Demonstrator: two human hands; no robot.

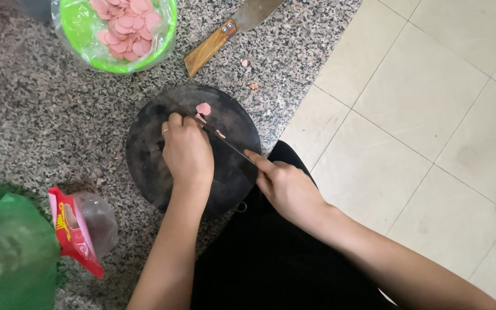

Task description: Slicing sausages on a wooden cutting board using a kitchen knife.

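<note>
A round dark cutting board lies on the speckled granite counter. My left hand, a ring on one finger, presses down on a pink sausage piece that is mostly hidden under the fingers. My right hand grips a thin knife, index finger along its spine, with the blade tip at the sausage next to my left fingertips. A cut pink slice lies on the board just beyond them, and a smaller scrap sits beside the blade.
A green bowl lined with clear plastic holds several pink slices at the back left. A cleaver with a wooden handle lies behind the board. A red wrapper and a green bag sit front left. Tiled floor spreads to the right.
</note>
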